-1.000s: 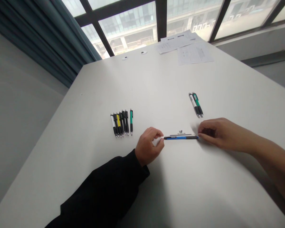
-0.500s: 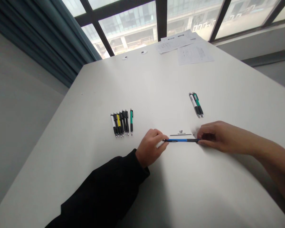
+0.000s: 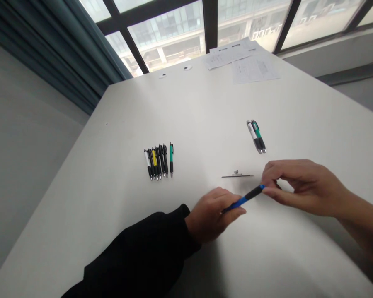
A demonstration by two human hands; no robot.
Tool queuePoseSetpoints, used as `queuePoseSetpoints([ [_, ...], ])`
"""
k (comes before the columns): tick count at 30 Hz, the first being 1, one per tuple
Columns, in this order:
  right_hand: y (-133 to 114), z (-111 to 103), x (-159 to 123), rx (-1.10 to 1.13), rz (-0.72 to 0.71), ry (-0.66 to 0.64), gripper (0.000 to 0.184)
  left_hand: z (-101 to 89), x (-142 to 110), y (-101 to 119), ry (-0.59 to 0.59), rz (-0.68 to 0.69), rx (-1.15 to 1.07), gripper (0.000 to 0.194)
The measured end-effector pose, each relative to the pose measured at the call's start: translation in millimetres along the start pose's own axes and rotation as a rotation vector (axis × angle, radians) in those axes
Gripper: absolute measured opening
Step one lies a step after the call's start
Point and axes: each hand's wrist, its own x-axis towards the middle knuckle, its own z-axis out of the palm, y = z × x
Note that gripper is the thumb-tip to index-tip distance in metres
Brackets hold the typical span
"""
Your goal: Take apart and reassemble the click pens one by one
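A blue pen (image 3: 242, 201) with a black grip section is held between both hands, tilted up toward the right. My left hand (image 3: 216, 211) is closed around its blue barrel, hiding part of that end. At the other end, the fingertips of my right hand (image 3: 294, 182) pinch the end just past the black grip. Just beyond the pen, a thin dark stick like a pen refill (image 3: 231, 176) lies flat on the white table (image 3: 202, 111). Beside it are small silvery parts (image 3: 236, 173), too small to make out fully.
Left of centre lies a row of several pens (image 3: 157, 162), mostly black, with a green pen (image 3: 171, 159) slightly apart. Farther right, a white pen (image 3: 254, 136) and a green pen (image 3: 259, 135) lie together. Papers (image 3: 255, 68) rest near the window.
Both hands have moved, the left nearer and to the right. The blue pen has gone from level to tilted, and my left hand has slid from its end onto the barrel.
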Motion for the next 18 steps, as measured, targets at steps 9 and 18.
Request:
queuePoseSetpoints([
  [9, 37.6, 6.0, 1.9, -0.408, 0.117, -0.151, 0.021, -0.8, -3.5, -6.2, -0.008, -0.195, -0.885, 0.031],
  [18, 30.7, 0.7, 0.7, -0.306, 0.183, -0.233, 0.008, -13.0, 1.7, -5.8, 0.058, -0.183, -1.054, 0.028],
])
